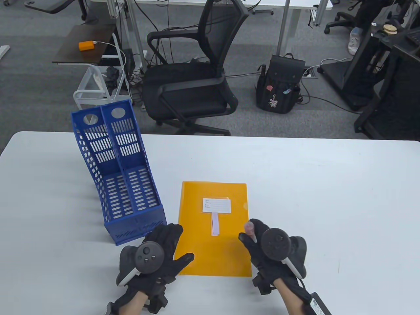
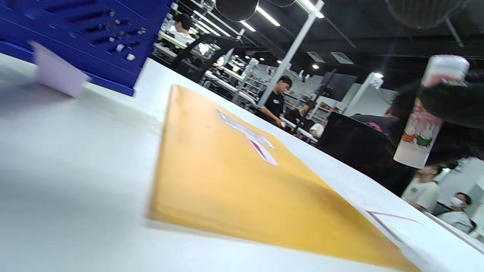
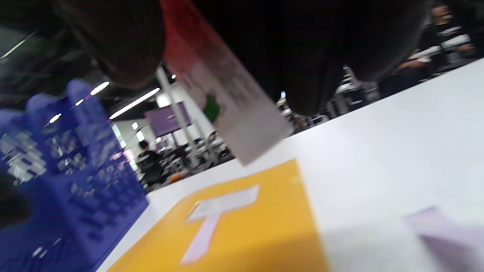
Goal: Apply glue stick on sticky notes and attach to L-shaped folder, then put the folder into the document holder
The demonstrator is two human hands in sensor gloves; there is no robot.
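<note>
Flat on the table (image 1: 328, 183) lies the orange folder (image 1: 213, 252), a pale sticky note (image 1: 215, 224) already stuck under its white label (image 1: 216, 205). It looks thin, slick and floppy, so it is probably best pinched at a near edge. The right hand (image 1: 262, 242) grips the glue stick (image 1: 251, 229). The left hand (image 1: 164, 249), fingers spread, holds nothing, just beside the blue document holder (image 1: 121, 177).

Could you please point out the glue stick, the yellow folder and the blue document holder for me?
glue stick (image 2: 419, 132): left wrist view, on its printed barrel.
yellow folder (image 1: 210, 256): table view, on its bare lower cover.
blue document holder (image 1: 131, 193): table view, on its slotted floor.
</note>
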